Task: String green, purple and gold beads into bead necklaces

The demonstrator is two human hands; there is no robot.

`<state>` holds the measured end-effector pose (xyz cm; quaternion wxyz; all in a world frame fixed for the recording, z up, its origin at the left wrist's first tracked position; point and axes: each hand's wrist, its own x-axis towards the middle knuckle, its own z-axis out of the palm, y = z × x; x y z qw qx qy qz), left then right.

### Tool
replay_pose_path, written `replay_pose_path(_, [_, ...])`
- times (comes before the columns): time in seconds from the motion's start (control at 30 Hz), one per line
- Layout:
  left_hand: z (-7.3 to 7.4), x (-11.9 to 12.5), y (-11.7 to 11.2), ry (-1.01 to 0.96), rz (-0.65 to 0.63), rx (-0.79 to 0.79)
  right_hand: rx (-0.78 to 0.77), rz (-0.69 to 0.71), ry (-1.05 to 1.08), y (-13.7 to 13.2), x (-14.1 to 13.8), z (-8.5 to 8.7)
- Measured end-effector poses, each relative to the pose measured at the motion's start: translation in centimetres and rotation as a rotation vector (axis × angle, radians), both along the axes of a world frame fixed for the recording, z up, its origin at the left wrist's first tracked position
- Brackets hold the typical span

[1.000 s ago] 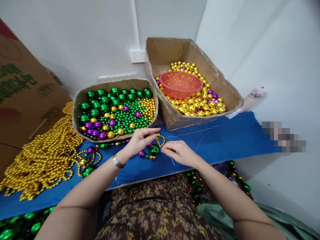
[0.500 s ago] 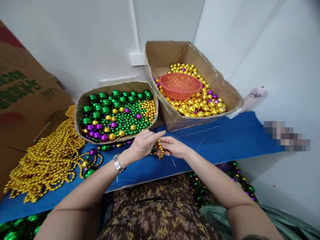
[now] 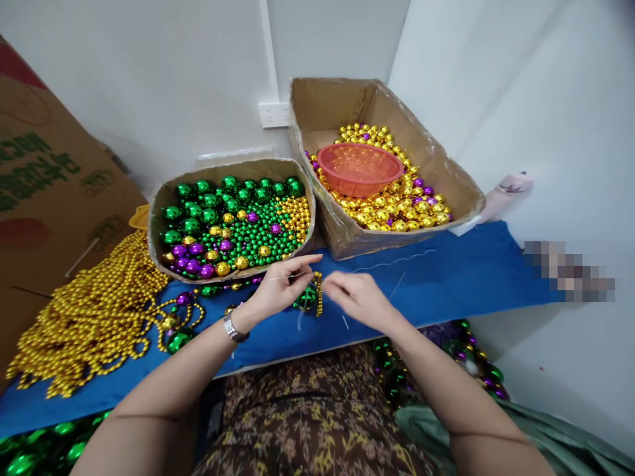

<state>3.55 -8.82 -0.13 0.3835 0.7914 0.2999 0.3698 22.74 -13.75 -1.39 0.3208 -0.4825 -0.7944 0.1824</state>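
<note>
My left hand [image 3: 282,284], with a metal watch at its wrist, is closed in a pinch, its index finger stretched out. From its thumb tip hangs a short string of gold beads [image 3: 319,295], with a large green bead [image 3: 306,297] just behind it. A thin clear thread crosses the back of this hand. Just right of the beads, my right hand [image 3: 361,299] has its fingers curled together and slightly blurred; whatever they pinch is hidden. Both hands are above the blue table [image 3: 421,277].
One cardboard box [image 3: 157,254] holds green, gold and purple beads. Beside it, a larger box [image 3: 342,244] holds gold and purple beads and a red plastic basket [image 3: 360,172]. Gold bead strands [image 3: 94,311] are heaped at left. Loose thread [image 3: 397,261] lies on the table.
My right hand has moved right, away from the gold bead string, and its fingers have curled in. The bead string now hangs at my left hand alone.
</note>
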Motion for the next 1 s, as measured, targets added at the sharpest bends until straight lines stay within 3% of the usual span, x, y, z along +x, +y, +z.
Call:
replay_pose_path(0.1, [0.2,0.1,-0.3,0.015,-0.037,0.139,-0.109,-0.086,0.353,1.9,0.2,-0.4])
replay_pose_path(0.23, [0.4,0.0,-0.3,0.014,-0.042,0.367,-0.628,0.249,0.685,3.4,-0.6,-2.8])
replay_pose_path(0.33, [0.2,-0.1,-0.3,0.028,-0.014,0.464,-0.83,0.378,0.834,3.2,-1.2,-4.2])
replay_pose_path(0.53, [-0.9,-0.5,0.2,0.043,0.079,0.464,-0.697,0.246,0.922,2.5,-1.6,-3.8])
replay_pose_path(0.73, [-2.2,-1.8,0.8,0.287,0.185,0.732,-0.61,0.199,0.861,2.3,-1.5,-3.3])
replay_pose_path(0.8, [-2.4,-2.7,0.6,0.371,0.251,0.699,-0.563,0.155,0.817,2.2,-1.3,-3.5])
replay_pose_path(0.87, [-2.4,-3.6,0.3,0.382,0.289,0.552,-0.521,0.101,0.734,2.3,-1.0,-3.7])
replay_pose_path(1.0, [-2.2,-4.3,-0.3,0.121,0.273,-0.015,-0.5,0.05,0.618,2.4,-0.9,-4.4])
